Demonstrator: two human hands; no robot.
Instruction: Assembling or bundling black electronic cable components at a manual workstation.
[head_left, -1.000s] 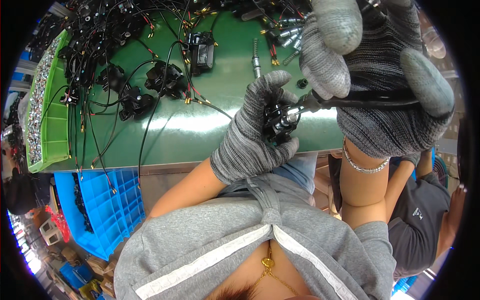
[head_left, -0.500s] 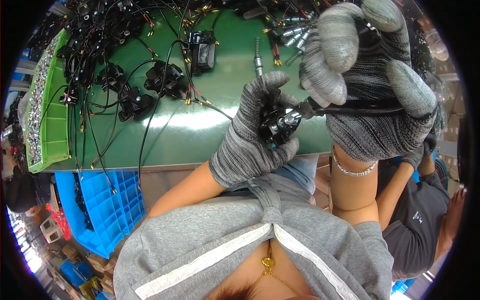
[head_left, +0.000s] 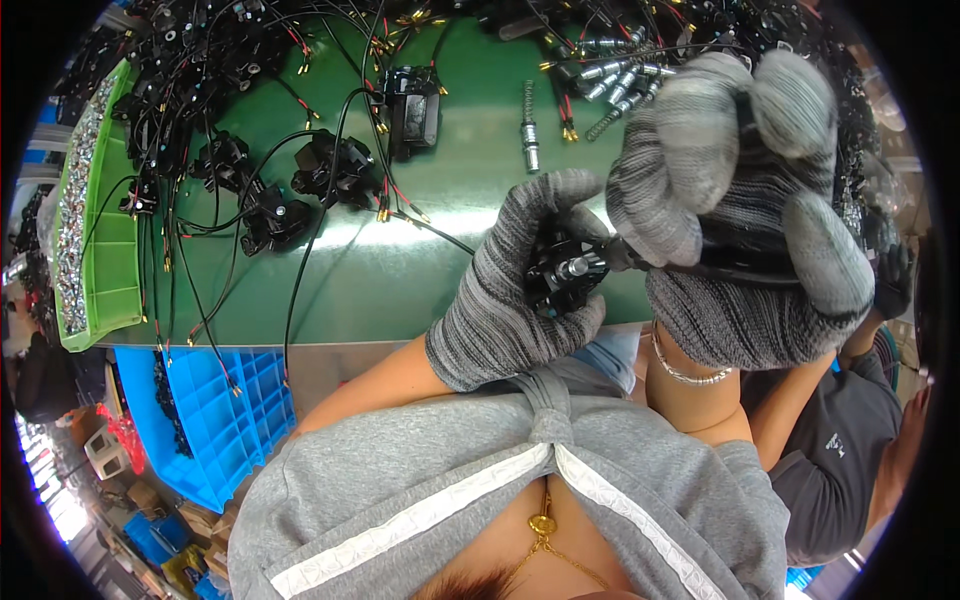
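Note:
My left hand (head_left: 505, 290), in a striped grey knit glove, curls around a small black plastic housing (head_left: 562, 285). A shiny metal cylinder (head_left: 576, 267) sticks out of the housing. My right hand (head_left: 745, 220), in a matching glove, wraps its fingers round a dark tool (head_left: 740, 262). The tool's narrow black end points left and meets the metal cylinder, though the exact contact is too small to tell. Most of the tool is hidden by the fingers. Just beyond my left hand, a metal pin with a spring (head_left: 530, 128) lies on the green tabletop (head_left: 380, 290).
Several black housings with cables (head_left: 335, 165) lie at left and back. More spring pins (head_left: 622, 85) are bunched beyond my right hand. A green tray (head_left: 108, 260) of small metal parts borders the left side. A blue crate (head_left: 215, 425) stands below the edge; another person (head_left: 835, 450) sits at right.
Both hands have come slightly nearer to me, still holding the housing and the tool together. The spring pin, earlier partly behind my left hand, now shows whole. The view has shifted a little.

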